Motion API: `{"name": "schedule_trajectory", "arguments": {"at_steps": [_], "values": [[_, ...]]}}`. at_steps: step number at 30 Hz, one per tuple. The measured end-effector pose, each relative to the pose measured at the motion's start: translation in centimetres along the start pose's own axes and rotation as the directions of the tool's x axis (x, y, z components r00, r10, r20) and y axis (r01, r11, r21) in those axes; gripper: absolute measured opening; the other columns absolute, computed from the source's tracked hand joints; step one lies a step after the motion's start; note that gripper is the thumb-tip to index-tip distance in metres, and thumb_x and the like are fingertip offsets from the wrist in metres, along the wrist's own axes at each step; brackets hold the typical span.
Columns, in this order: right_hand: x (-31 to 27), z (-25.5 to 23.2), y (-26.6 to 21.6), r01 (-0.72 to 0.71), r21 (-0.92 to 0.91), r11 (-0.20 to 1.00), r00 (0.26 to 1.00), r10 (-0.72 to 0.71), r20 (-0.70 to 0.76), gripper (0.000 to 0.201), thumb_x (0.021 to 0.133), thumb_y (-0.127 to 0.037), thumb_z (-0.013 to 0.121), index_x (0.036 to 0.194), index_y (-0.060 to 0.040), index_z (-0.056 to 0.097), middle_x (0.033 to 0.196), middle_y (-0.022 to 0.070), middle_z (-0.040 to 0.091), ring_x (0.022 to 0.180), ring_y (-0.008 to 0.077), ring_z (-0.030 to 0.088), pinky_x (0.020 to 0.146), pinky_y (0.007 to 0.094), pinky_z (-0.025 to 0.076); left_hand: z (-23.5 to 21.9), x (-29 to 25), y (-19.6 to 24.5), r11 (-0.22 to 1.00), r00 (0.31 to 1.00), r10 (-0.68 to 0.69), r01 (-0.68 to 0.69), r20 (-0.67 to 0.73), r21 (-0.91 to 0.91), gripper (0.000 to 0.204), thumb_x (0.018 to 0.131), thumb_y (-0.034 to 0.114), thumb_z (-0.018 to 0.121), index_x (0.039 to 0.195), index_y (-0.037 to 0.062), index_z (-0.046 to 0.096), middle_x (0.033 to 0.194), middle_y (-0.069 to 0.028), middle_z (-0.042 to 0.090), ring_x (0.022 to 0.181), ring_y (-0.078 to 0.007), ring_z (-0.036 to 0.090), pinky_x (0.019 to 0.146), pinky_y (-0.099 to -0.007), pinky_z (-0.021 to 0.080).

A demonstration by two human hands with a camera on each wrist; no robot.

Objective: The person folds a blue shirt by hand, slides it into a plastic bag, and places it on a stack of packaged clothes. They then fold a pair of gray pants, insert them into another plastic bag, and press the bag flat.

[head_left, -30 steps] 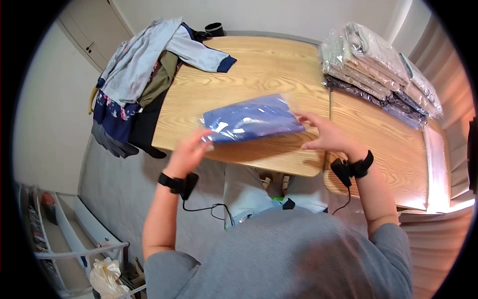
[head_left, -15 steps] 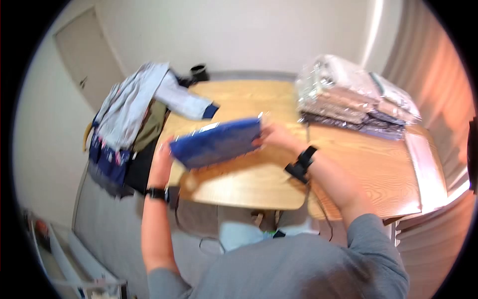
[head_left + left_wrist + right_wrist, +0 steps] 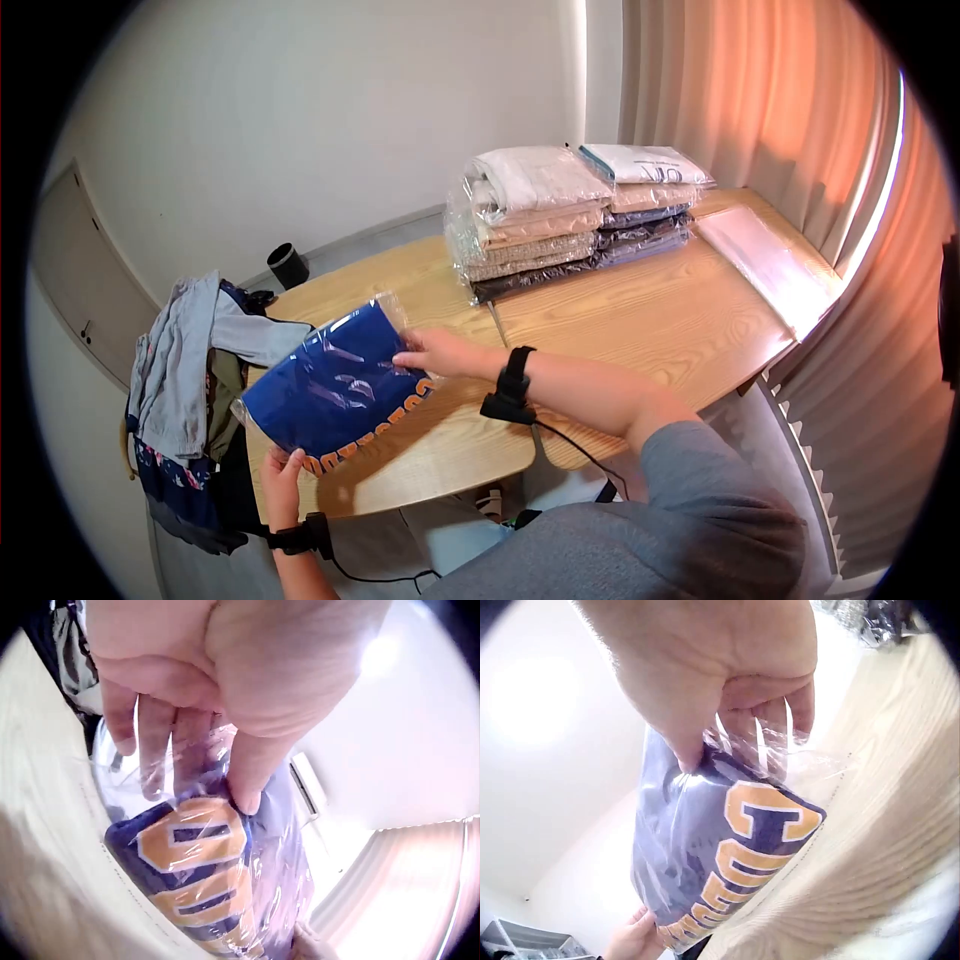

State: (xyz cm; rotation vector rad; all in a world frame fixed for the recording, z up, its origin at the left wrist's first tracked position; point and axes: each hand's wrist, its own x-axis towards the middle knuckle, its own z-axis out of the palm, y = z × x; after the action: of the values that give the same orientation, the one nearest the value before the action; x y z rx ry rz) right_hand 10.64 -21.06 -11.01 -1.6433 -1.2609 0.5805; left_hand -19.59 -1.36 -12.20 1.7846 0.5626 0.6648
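A folded blue garment in a clear plastic bag (image 3: 330, 375) is held up, tilted, over the table's near left part. Orange capital letters with white edging run along its lower side. My left hand (image 3: 282, 480) pinches its lower left end, thumb on top and fingers beneath. At the opposite end my right hand (image 3: 445, 353) grips the bag the same way. In the left wrist view the left thumb (image 3: 253, 776) presses beside the lettering. The right thumb (image 3: 688, 754) lies on the blue cloth in the right wrist view.
Bagged folded clothes (image 3: 540, 215) stand in two stacks at the table's back. Flat clear plastic bags (image 3: 770, 265) lie at the right end. Loose clothes (image 3: 180, 370) hang over the left edge. A black bin (image 3: 288, 265) is beyond the table (image 3: 620, 330).
Both hands have lifted the bagged garment off the table and tilted it, its lettered side now showing. The head view has turned to the right.
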Motion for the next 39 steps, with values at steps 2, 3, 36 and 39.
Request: {"name": "schedule_trajectory", "arguments": {"at_steps": [2,3,36,39], "values": [[-1.8,-1.4,-2.9,-0.035,-0.147,0.989,0.997,0.026,-0.066,0.035,0.089,-0.029,0.057,0.11,-0.0015,0.057,0.096,0.0115,0.064,0.083,0.019,0.059,0.076,0.0302,0.046,1.4,-0.9,2.4,0.999,0.999,0.021,-0.022,-0.032,-0.048,0.015,0.086,0.005,0.056,0.1,0.0001,0.057,0.089,-0.0006,0.061,0.077,-0.0085,0.054,0.071,-0.023,0.043],[-1.7,-1.7,-2.1,-0.015,-0.062,0.998,0.999,0.012,-0.041,0.045,0.089,-0.035,0.054,0.119,-0.0022,0.05,0.094,0.0137,0.064,0.083,0.0226,0.06,0.076,0.0318,0.047,1.5,-1.4,3.3,0.994,1.0,-0.023,0.024,0.014,-0.102,0.015,0.087,0.006,0.055,0.101,0.0003,0.057,0.087,0.0002,0.06,0.076,-0.0074,0.053,0.069,-0.0223,0.042],[-12.7,7.9,0.9,-0.6,0.777,0.19,0.762,0.434,0.481,0.042,0.091,-0.027,0.054,0.116,0.0061,0.046,0.116,0.0202,0.053,0.106,0.0242,0.056,0.088,0.0296,0.049,6.9,-5.7,-1.9,0.599,0.839,-0.479,0.528,0.259,-0.602,0.022,0.087,0.019,0.06,0.102,0.0033,0.054,0.088,-0.006,0.063,0.066,-0.0094,0.059,0.05,-0.0204,0.045],[-11.8,10.6,2.2,-0.426,0.903,-0.046,0.855,0.304,0.419,0.042,0.091,-0.035,0.053,0.118,-0.0032,0.048,0.116,0.0144,0.054,0.112,0.0212,0.05,0.096,0.0319,0.041,7.4,-6.1,-0.9,0.375,0.819,-0.496,0.502,0.289,-0.779,0.017,0.088,0.016,0.059,0.099,0.0035,0.056,0.086,-0.0055,0.063,0.062,-0.0072,0.057,0.043,-0.0157,0.04]]}}
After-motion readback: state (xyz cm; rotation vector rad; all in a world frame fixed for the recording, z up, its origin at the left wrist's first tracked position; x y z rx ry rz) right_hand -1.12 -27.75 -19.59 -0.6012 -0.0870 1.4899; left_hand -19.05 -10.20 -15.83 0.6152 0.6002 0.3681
